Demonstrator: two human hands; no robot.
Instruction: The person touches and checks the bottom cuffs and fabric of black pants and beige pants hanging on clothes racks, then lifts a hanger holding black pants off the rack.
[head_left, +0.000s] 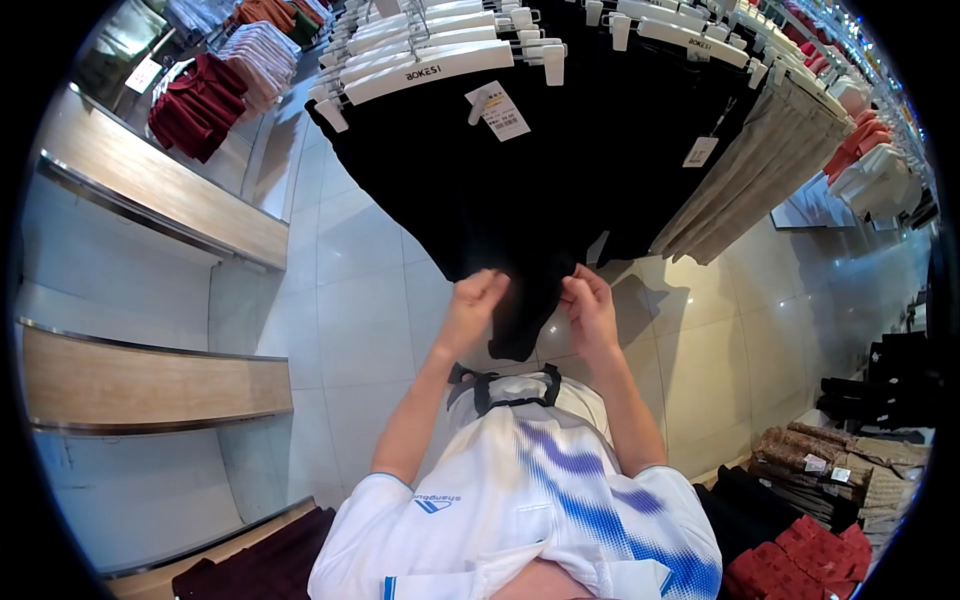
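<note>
A pair of black trousers [430,170] hangs by clips from a white hanger [430,72] marked BOKESI, at the front of a rack. A white price tag [497,110] lies against its upper part. Low on the cloth, my left hand [474,308] pinches the left edge with closed fingers. My right hand [591,308] is closed on the cloth at the other side, at about the same height. Between both hands a dark, blurred length of the cloth droops toward my waist. Its folds blend into black, so the exact shape is hard to make out.
More black clothing with a tag [700,151] and beige trousers [760,170] hang to the right. Wood-fronted shelves [155,378] line the left side, beyond which maroon clothing [198,108] hangs. Folded red clothes [800,562] lie at lower right. Pale tiles [365,330] cover the floor.
</note>
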